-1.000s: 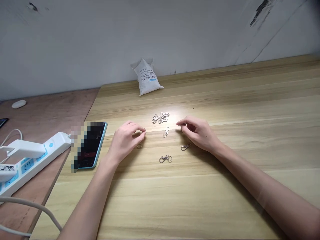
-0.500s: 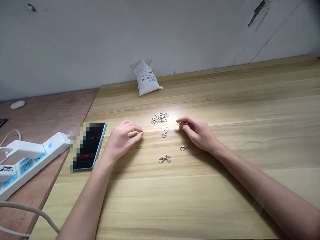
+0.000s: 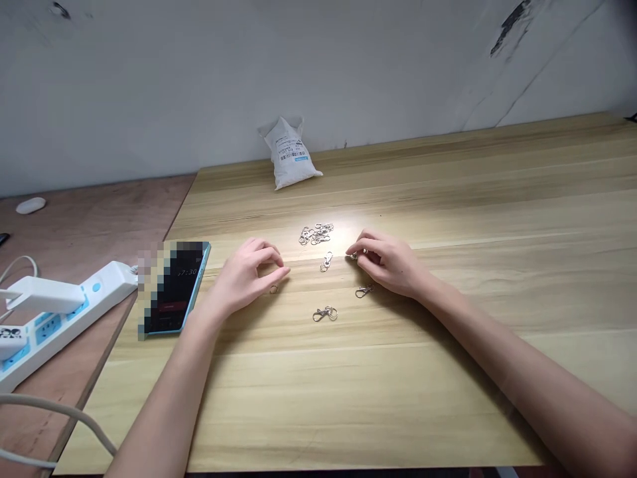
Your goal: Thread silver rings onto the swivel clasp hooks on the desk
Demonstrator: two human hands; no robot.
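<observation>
My left hand (image 3: 251, 275) rests on the table with thumb and index finger slightly apart and nothing visible between them. Just below its thumb lies a small metal ring (image 3: 274, 289). My right hand (image 3: 388, 262) pinches a metal swivel clasp (image 3: 354, 255), partly hidden by the fingers. Below that hand lies another lobster clasp (image 3: 363, 291). Between the hands is a single clasp with a ring (image 3: 326, 261), and nearer to me sits a clasp with rings (image 3: 325, 314). A pile of several clasps (image 3: 316, 234) lies farther back.
A white labelled packet (image 3: 292, 156) stands near the wall. A phone (image 3: 176, 289) lies left of my left hand. On the lower brown surface are a white power strip (image 3: 64, 318) with plugs, grey cables (image 3: 74, 413) and a white oval object (image 3: 30, 205).
My left thumb and index finger have parted from a pinch. My right hand has come down slightly toward me with the clasp. The pieces on the table stay in place.
</observation>
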